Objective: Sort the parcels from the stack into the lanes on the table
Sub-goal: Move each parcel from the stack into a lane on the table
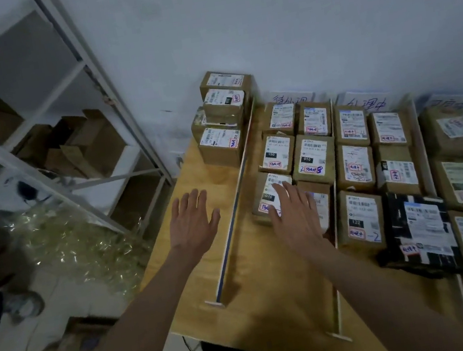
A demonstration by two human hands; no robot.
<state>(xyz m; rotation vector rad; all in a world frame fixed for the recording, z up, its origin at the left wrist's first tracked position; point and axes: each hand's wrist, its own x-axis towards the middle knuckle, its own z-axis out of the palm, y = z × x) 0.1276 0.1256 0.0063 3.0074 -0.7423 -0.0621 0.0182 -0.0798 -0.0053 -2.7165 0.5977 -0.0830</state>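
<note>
Flat hands [293, 214] astride divider [232, 224].

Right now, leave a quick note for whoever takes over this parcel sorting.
Left hand: open, over bare table left of the first divider, holding nothing.
Right hand: open, fingers flat on the parcel marked 070 in the first lane.
Stack: several parcels at the far left corner, against the wall.
Done: three lanes hold rows of labelled parcels.
Left: sort the stack.
</note>
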